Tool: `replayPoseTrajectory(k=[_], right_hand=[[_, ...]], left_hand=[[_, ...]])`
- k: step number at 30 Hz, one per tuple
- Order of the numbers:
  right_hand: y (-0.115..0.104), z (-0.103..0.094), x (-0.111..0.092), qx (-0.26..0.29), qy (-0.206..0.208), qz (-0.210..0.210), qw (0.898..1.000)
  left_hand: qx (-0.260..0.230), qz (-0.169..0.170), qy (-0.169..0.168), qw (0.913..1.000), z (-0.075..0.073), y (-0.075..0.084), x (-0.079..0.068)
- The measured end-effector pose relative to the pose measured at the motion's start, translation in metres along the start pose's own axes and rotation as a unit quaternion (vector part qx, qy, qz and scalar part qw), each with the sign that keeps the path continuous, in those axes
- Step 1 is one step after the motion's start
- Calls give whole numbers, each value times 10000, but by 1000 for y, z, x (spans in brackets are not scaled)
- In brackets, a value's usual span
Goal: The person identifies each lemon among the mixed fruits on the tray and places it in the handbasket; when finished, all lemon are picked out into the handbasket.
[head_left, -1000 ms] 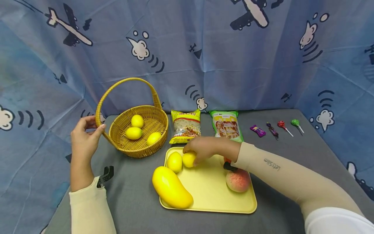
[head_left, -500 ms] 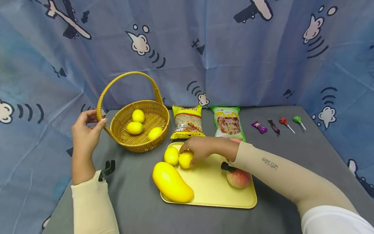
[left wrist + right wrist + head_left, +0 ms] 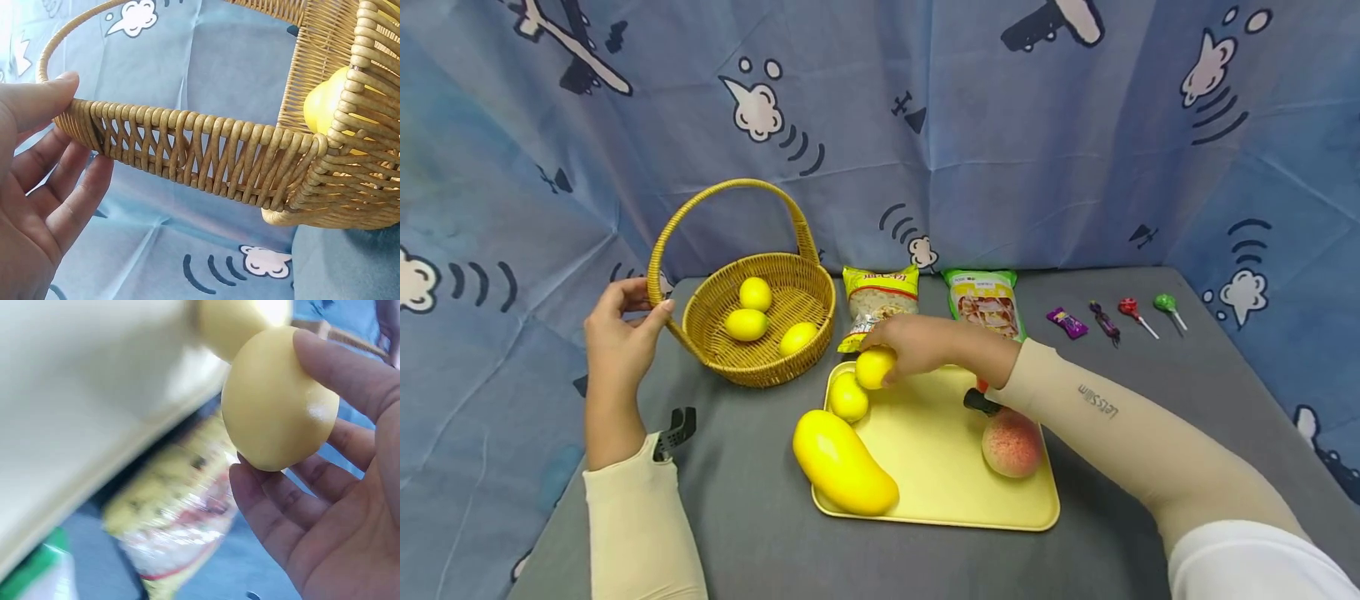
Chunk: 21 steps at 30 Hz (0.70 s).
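My left hand (image 3: 623,337) pinches the side of the handle of a wicker basket (image 3: 760,377), thumb on one face and fingers on the other, as the left wrist view shows. Inside the basket lie three lemons, one of them a lemon (image 3: 756,294) toward the back. In my right hand (image 3: 917,346) is another lemon (image 3: 275,400), gripped between thumb and fingers over the back left corner of the yellow tray (image 3: 947,450). Just below it on the tray sits a second lemon (image 3: 848,397). A large mango (image 3: 844,463) lies across the tray's front left corner.
A peach (image 3: 1012,444) lies on the tray's right side, near a black piece (image 3: 980,402) partly under my right forearm. Behind the tray stand a yellow food packet (image 3: 883,293) and a green packet (image 3: 985,302). Wrapped candies (image 3: 1067,323) and lollipops (image 3: 1167,305) lie at the right.
My right hand has lifted its lemon up and back from beside the other lemon on the tray. The left hand keeps its hold on the basket handle. The head view has shifted slightly.
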State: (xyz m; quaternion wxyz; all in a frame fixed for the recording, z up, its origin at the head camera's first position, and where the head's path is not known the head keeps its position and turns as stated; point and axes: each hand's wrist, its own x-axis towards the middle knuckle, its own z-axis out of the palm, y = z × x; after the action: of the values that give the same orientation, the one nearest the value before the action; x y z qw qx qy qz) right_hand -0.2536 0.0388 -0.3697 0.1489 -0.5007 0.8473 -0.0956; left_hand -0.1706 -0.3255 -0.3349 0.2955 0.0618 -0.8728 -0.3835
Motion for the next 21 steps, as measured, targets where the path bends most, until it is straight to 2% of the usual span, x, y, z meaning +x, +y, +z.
replayPoseTrajectory(k=[4, 7, 12, 15, 19, 21], right_hand=[[0, -19, 14, 246, 294, 159, 9991], [1, -25, 33, 451, 574, 277, 9969], [0, -17, 71, 724, 1253, 694, 9870], [-2, -11, 86, 779, 1607, 950, 9793], [-2, -7, 93, 791, 1871, 1041, 9736], [0, -8, 90, 853, 1815, 958, 9750]], left_hand=[[-56, -13, 11, 10000, 1, 0, 1], [-50, -35, 21, 10000, 0, -1, 1], [66, -40, -12, 10000, 0, -4, -1], [94, -33, -27, 9999, 0, -5, -1], [95, -46, -23, 9999, 0, -4, 0], [88, -46, -21, 9999, -1, -2, 1]])
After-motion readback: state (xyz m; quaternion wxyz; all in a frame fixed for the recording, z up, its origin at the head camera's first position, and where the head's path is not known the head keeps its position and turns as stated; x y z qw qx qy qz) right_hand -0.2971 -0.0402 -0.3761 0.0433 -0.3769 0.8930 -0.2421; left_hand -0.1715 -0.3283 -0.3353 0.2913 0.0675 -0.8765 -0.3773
